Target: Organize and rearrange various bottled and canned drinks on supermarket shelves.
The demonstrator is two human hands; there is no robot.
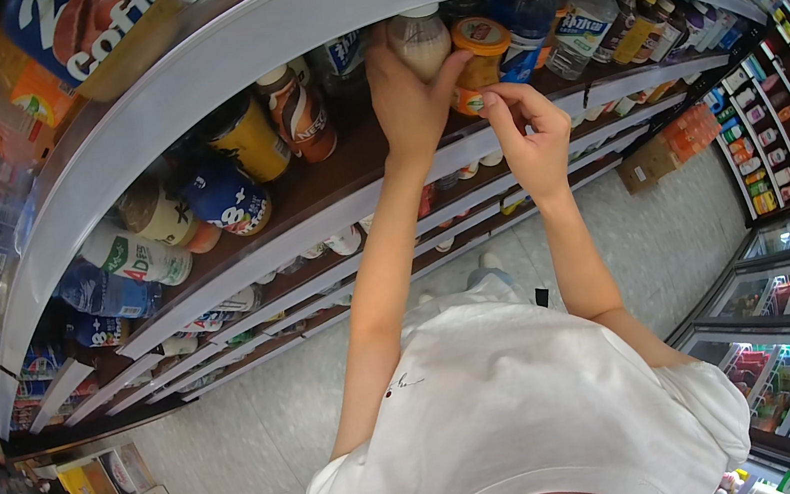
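On the upper shelf, my left hand [408, 109] is wrapped around a clear bottle [421, 45] with a white cap and a cream-coloured drink inside. The fingertips on its far side are hidden. Just right of that bottle stands a jar [477, 51] with an orange lid. My left thumb reaches toward this jar. At the jar's lower front, my right hand [532, 132] is closed, with thumb and forefinger pinched together. Whatever lies between those fingertips is too small to make out.
Left along the shelf [364, 209] stand a brown bottle [301, 114], a yellow canister [249, 138] and a blue-labelled bottle [226, 196]. Clear water bottles [577, 31] stand to the right. A higher shelf edge [300, 3] overhangs them. Glass-door coolers [775, 295] and a cardboard box [642, 170] are at right.
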